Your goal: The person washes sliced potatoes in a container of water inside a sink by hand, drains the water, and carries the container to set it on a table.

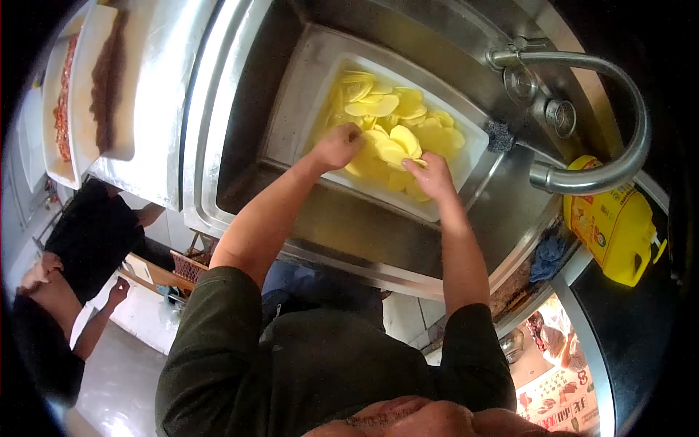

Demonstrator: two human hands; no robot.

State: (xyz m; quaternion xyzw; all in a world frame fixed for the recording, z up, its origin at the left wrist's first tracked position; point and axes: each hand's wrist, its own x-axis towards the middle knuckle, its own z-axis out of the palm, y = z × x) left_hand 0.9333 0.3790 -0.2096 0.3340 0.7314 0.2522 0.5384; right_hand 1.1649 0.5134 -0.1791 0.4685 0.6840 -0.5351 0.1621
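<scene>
In the sink [364, 218], our right hand [435, 177] clamps wet yellow slices [397, 144] inside a water-filled tub [466, 173]; our left hand [338, 148] curls, its grip unclear. Slickness could loosen slices; a knocked rim could spill water.

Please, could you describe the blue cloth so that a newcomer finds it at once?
Start at the metal sink, then find the yellow jug near the curved tap. The blue cloth lies between sink and jug, crumpled and much darker than the bright jug.
</scene>
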